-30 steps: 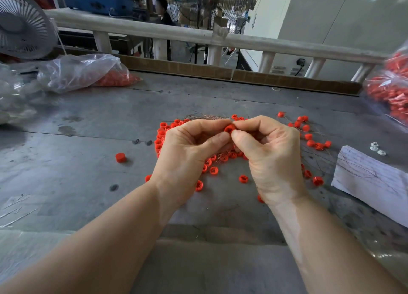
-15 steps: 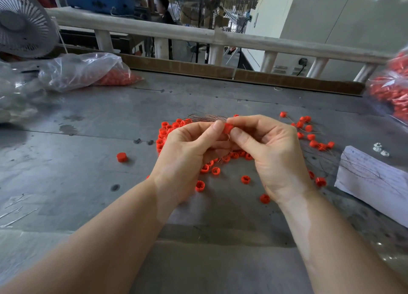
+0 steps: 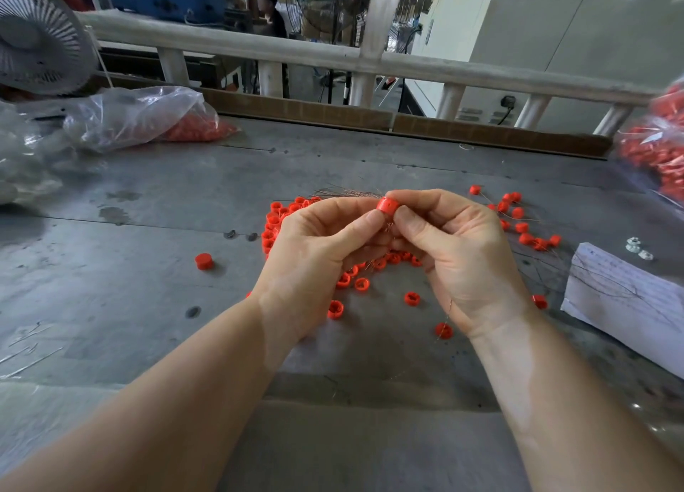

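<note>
You are facing a scuffed grey metal tabletop [image 3: 111, 269] that is stretching away beyond your left hand [image 3: 314, 255]. A white railing [image 3: 481, 74] is running across behind it. Far left of that hand a white fan [image 3: 37, 36] is standing. Far to its right a cream cabinet [image 3: 555, 29] is catching daylight.

Standing by the bench, I can't find a word, number or brand clear enough to read. The only thing that seems to carry writing is the white sheet of paper [image 3: 636, 306] lying at the right edge of the grey metal tabletop [image 3: 148, 288]. It shows faint dark lines, perhaps handwriting, too thin and blurred to make out.
</note>
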